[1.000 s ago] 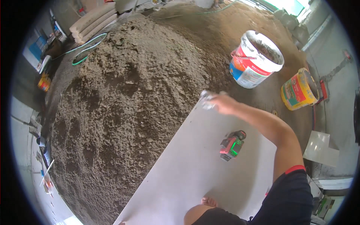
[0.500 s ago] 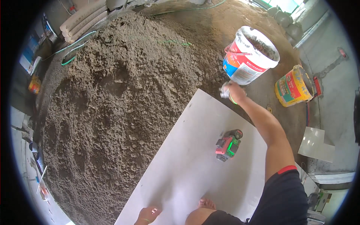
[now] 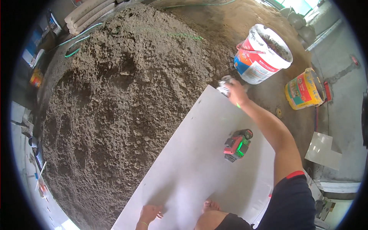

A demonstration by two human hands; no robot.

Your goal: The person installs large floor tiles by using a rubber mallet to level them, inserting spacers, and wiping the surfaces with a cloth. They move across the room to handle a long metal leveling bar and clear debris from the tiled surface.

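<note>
A large pale grey panel (image 3: 191, 153) lies beside the mound of mortar mix (image 3: 115, 115). At its far corner my right hand (image 3: 236, 94) is closed on a crumpled grey-white wad (image 3: 224, 85); what it is made of cannot be made out. Over the near left edge of the panel, my left hand (image 3: 150, 213) hovers with loosely bent fingers and nothing visible in them. On the panel between the hands stands a red-and-black laser level (image 3: 231, 148) with a green glow on its side.
Beyond my right hand stands a white bucket (image 3: 256, 71) with dirty contents. A yellow bucket (image 3: 301, 94) is to its right. Stacked bags (image 3: 89, 17) and a green hose (image 3: 71, 52) lie far left. My bare foot (image 3: 211, 206) rests on the panel.
My right hand has moved left with the wad, from beside the white bucket toward the panel's far corner. My left hand has come farther into view. The whole view has shifted slightly.
</note>
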